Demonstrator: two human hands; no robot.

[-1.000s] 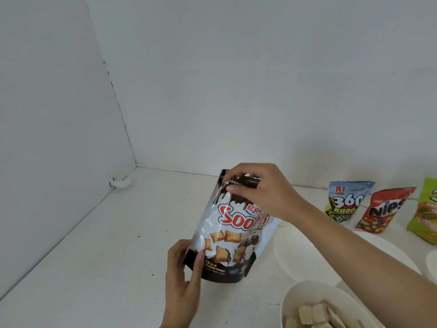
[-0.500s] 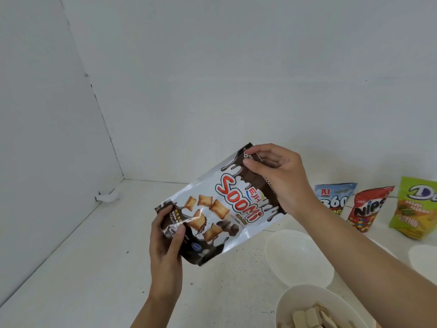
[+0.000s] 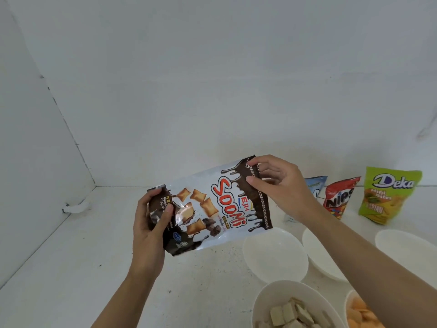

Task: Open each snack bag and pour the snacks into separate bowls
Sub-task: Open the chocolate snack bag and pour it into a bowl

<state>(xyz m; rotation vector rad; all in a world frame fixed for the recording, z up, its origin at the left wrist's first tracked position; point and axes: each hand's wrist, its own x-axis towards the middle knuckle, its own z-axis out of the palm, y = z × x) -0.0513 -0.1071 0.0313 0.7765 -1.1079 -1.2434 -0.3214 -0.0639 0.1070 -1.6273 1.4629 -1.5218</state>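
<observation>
The brown and white snack bag [image 3: 212, 207] is held in the air above the white table [image 3: 82, 268], tipped on its side with its top end to the right and slightly higher than its bottom end. The left hand [image 3: 151, 221] grips the bag's bottom end, fingers curled round the edge and thumb pressed on the printed front. The right hand [image 3: 276, 188] pinches the bag's top strip, thumb on the front and curled fingers behind it. Whether the top is torn yet cannot be told.

Just below the bag's top end an empty white bowl [image 3: 275, 254] stands on the table, and right of the bag a second empty bowl [image 3: 316, 254] sits partly behind the right forearm. Further right of the bag is a third white bowl [image 3: 406, 247]. Below the bag, at the picture's lower edge, a bowl [image 3: 267, 301] holds pale wafer pieces [image 3: 288, 313], and another bowl [image 3: 348, 301] beside it holds orange snacks [image 3: 361, 313].

To the right of the bag, three more bags stand along the back wall [image 3: 212, 79]: a blue bag [image 3: 315, 185] mostly hidden by the right wrist, a red bag [image 3: 340, 197] and a green bag [image 3: 390, 195].

The table is white with dark specks below the bag. Behind and left of the bag, the plain white back wall meets a white side wall [image 3: 30, 150] in a corner, and a small white lump [image 3: 76, 207] lies at the side wall's foot, left of the bag
</observation>
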